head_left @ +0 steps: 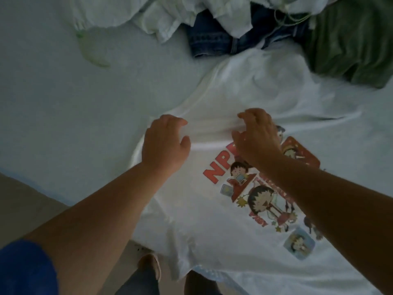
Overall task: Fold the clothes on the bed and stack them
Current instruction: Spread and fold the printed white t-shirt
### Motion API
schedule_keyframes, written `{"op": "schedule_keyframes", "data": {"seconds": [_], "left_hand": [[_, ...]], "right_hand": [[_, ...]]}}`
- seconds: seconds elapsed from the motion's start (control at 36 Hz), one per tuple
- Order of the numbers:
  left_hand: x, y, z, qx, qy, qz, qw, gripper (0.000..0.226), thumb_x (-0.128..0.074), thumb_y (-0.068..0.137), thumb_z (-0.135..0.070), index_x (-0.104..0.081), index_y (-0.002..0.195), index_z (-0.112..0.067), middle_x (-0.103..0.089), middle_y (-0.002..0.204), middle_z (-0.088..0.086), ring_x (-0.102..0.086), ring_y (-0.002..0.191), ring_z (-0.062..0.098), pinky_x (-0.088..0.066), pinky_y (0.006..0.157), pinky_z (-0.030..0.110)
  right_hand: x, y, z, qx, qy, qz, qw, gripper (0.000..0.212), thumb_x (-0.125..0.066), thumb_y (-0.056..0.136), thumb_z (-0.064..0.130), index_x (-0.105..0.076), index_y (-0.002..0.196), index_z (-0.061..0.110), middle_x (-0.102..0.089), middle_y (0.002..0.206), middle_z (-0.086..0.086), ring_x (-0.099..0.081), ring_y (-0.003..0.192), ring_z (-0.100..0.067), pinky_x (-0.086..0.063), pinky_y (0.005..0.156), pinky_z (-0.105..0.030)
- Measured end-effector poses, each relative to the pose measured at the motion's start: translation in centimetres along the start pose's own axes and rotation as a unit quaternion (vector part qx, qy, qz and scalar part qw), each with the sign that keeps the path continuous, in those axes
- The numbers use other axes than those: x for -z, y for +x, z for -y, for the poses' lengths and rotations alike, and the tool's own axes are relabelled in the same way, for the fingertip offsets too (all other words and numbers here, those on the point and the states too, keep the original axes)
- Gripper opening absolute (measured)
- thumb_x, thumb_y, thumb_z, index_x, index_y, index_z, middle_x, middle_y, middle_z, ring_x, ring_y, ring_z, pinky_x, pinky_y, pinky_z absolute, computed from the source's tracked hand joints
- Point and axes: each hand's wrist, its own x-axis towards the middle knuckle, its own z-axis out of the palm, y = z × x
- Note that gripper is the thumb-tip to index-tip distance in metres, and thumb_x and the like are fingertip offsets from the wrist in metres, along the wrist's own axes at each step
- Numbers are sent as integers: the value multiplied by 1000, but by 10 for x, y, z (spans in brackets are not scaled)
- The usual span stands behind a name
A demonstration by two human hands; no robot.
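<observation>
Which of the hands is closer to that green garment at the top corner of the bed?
The right hand. It rests on the white printed T-shirt below and left of the green garment. The left hand lies farther left, at the shirt's edge.

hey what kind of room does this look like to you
Probably a bedroom at home: a bed with a pale sheet, a white printed T-shirt spread on it under both hands, and a heap of unfolded clothes at the far side.

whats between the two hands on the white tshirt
In the head view, only a bunched ridge of the white T-shirt lies between the left hand and the right hand; no other object is in that gap.
</observation>
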Motion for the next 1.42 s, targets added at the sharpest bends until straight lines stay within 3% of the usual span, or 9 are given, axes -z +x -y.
{"op": "schedule_keyframes", "data": {"seconds": [0.28,0.39,0.5,0.67,0.89,1.0,1.17,1.31,1.42], "left_hand": [[-32,148,-64,-38,-47,60,996,47,-49,92,-25,-40,138,-18,-41,137,6,-46,119,24,-32,85,25],[-37,190,-91,-10,-79,67,995,42,-57,85,-31,-49,122,-13,-54,113,3,-52,104,22,-35,75,27],[-35,203,-106,-67,-14,87,994,22,-60,84,-35,-64,95,-16,-56,83,-3,-55,77,18,-37,58,25],[-13,211,-93,-9,-146,-13,989,14,-55,85,-30,-62,80,-19,-62,69,-1,-62,67,21,-47,59,30],[-4,202,-87,-16,-42,13,999,13,-58,81,-18,-51,92,-19,-57,98,3,-52,76,18,-32,54,27],[-1,193,-98,-121,24,-12,992,44,-66,78,-21,-51,119,-18,-48,120,8,-56,88,28,-38,63,32],[-12,195,-128,-300,108,34,947,60,-66,78,-22,-44,135,-22,-52,125,4,-60,93,28,-36,63,29],[-34,211,-135,-214,166,160,949,57,-54,77,-61,-54,113,-17,-58,112,5,-49,111,24,-36,76,33],[-44,206,-128,-185,188,114,958,61,-57,77,-62,-57,115,-15,-54,116,8,-50,110,26,-39,81,35]], "right_hand": [[59,91,-75,-225,115,-139,958,58,-55,89,30,-32,140,14,-31,144,-10,-43,122,-32,-35,102,-39],[80,132,-97,-303,41,-27,952,54,-60,84,42,-52,123,5,-56,120,-16,-56,98,-33,-43,82,-34],[96,135,-101,-254,-47,73,963,51,-73,72,43,-63,112,12,-61,96,-8,-58,97,-30,-43,83,-32],[118,135,-85,-86,10,-184,979,15,-61,83,30,-58,82,15,-47,73,3,-46,72,-18,-29,61,-27],[80,90,-77,19,-120,-45,992,48,-66,79,33,-50,121,17,-39,142,-6,-30,133,-24,-16,112,-36],[63,65,-80,35,-94,-1,995,49,-60,82,42,-50,128,28,-31,149,3,-21,137,-17,-5,108,-29],[72,76,-99,-163,115,-157,967,27,-58,87,34,-58,111,22,-47,116,5,-50,96,-9,-37,81,-25],[79,109,-121,-299,86,-43,949,56,-64,82,46,-53,127,15,-49,129,-10,-51,110,-28,-39,90,-33],[77,119,-114,-300,42,16,953,62,-72,75,41,-49,128,18,-51,123,-8,-52,108,-28,-41,89,-38]]}}
